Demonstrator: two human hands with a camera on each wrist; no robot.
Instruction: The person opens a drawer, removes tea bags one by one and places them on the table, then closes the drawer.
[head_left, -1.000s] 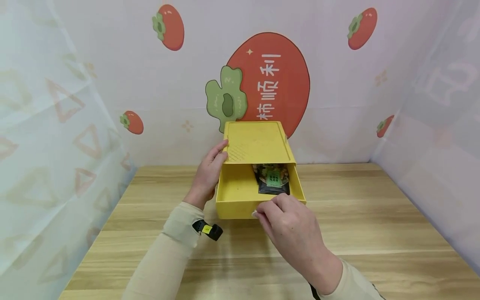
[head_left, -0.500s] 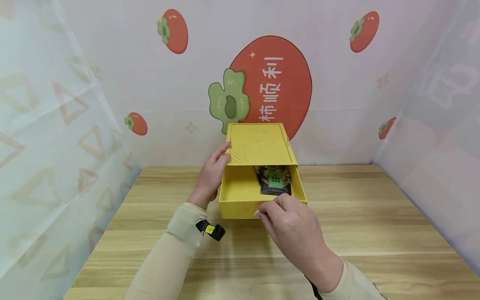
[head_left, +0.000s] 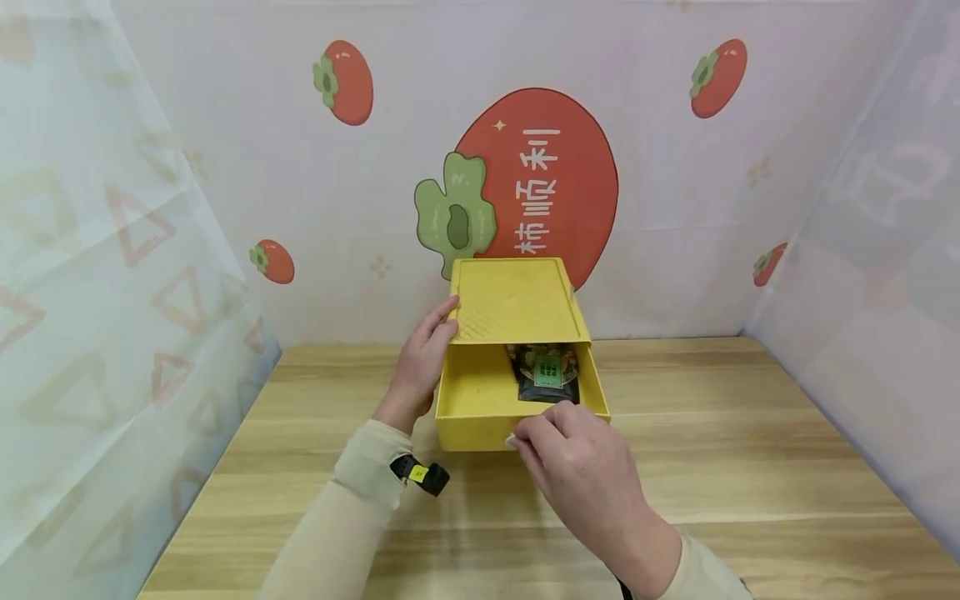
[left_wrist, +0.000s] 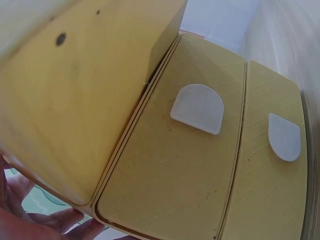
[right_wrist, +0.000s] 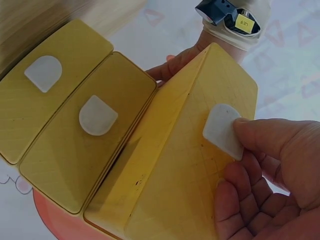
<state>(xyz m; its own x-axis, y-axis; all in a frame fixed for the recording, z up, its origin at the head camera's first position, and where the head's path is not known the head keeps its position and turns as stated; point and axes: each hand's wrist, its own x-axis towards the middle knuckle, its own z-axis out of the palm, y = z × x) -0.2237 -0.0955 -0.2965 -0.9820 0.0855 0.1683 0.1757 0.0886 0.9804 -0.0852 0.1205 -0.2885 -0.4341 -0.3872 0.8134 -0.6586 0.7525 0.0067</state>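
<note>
A yellow drawer cabinet [head_left: 517, 300] stands on the wooden table, its top drawer [head_left: 472, 433] pulled out toward me. My right hand [head_left: 588, 475] pinches the white pull tab [right_wrist: 222, 131] on that drawer's front between thumb and fingers. Along the cabinet's left side lies my left hand [head_left: 420, 362], fingers extended, fingertips at the top edge. Inside the drawer, toward the right, is a black food packet [head_left: 549, 373] with a green label. Seen from the wrists, two lower drawers sit closed, each with its own white tab [left_wrist: 199, 109].
The wood-grain table [head_left: 750, 450] extends on both sides of the cabinet. Behind it hangs a pale backdrop [head_left: 660, 208] printed with red persimmons, and patterned cloth walls [head_left: 97, 333] close in the sides. A black wrist strap [head_left: 420, 474] is on the left wrist.
The scene has shifted slightly down in the head view. Both hands keep their places on the cabinet and tab, and the drawer stays pulled out about as far.
</note>
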